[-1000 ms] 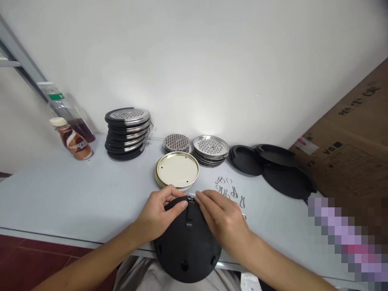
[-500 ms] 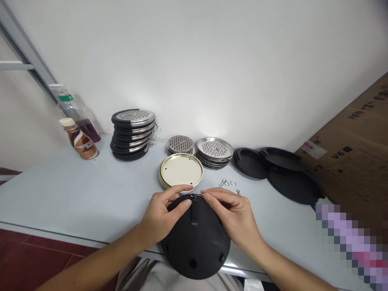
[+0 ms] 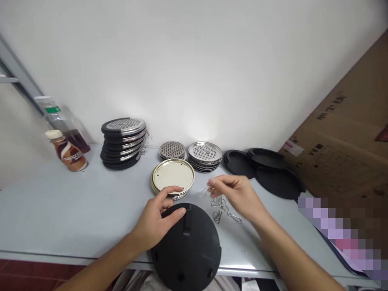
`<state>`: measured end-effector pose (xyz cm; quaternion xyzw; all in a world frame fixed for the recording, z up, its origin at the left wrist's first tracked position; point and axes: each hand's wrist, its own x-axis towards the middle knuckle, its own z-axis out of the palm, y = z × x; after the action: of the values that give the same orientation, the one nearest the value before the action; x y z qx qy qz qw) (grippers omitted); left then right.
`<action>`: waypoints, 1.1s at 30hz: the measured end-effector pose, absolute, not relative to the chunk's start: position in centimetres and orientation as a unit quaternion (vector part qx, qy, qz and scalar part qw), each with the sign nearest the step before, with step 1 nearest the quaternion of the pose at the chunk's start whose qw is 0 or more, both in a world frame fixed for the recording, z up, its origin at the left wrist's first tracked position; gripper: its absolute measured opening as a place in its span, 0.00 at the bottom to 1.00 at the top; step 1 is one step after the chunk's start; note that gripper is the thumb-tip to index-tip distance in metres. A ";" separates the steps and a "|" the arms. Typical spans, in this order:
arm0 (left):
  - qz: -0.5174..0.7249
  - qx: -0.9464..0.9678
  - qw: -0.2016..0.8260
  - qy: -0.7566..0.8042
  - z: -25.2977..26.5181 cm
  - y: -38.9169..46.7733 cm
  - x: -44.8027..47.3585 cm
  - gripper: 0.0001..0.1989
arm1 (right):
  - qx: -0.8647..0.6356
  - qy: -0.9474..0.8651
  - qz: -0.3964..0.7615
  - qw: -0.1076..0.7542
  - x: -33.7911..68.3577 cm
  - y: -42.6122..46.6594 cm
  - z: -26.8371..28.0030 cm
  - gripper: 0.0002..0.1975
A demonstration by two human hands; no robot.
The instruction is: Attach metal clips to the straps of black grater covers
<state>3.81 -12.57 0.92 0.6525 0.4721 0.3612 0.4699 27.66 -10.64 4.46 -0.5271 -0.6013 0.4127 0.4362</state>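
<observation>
My left hand [image 3: 160,220] grips the upper left edge of a black round plastic cover [image 3: 194,254], thumb on its face and fingers behind. The cover stands tilted at the table's front edge, with a narrow tab at its top and several holes lower down. My right hand [image 3: 232,192] is apart from the cover, up and to the right. Its thumb and fingertips pinch a thin metal wire hook [image 3: 204,191], blurred by motion. Below that hand lie several wire hooks and rings [image 3: 220,204] on the table.
Behind the cover sits a stack of cream metal discs [image 3: 174,176]. Perforated metal discs [image 3: 204,153], a stack of black-rimmed grater discs [image 3: 123,141] and black covers [image 3: 277,180] line the wall. Two bottles [image 3: 71,155] stand left; a cardboard box [image 3: 339,133] stands right.
My right hand has left the cover's top edge and moved up and right with the wire hook, uncovering loose hooks. My left hand keeps hold of the cover. The view has shifted slightly.
</observation>
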 end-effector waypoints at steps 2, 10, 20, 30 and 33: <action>0.365 0.655 0.467 0.469 1.3 -12.4 3.6 0.16 | -0.564 -0.644 0.344 0.386 30.7 -9.4 5.3 0.18; 0.412 0.614 0.416 0.529 7.2 -9.4 3.9 0.19 | -0.541 -0.719 0.374 0.225 34.1 -8.1 4.3 0.16; 0.496 0.835 0.093 0.221 9.4 -7.5 13.7 0.07 | -0.472 -0.461 0.613 0.434 34.7 -8.6 7.1 0.30; 0.458 0.857 0.097 0.214 6.3 -6.2 17.9 0.16 | -0.557 -0.300 0.319 0.706 41.0 -5.2 5.0 0.16; 0.262 0.877 0.209 0.343 2.7 -6.1 18.3 0.37 | -0.566 -0.237 0.161 0.773 44.2 -4.0 3.9 0.22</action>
<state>18.26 -6.06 2.69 0.8774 0.3433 0.2619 0.2091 44.23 -4.01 3.88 -0.5660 -0.2374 0.1611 0.7729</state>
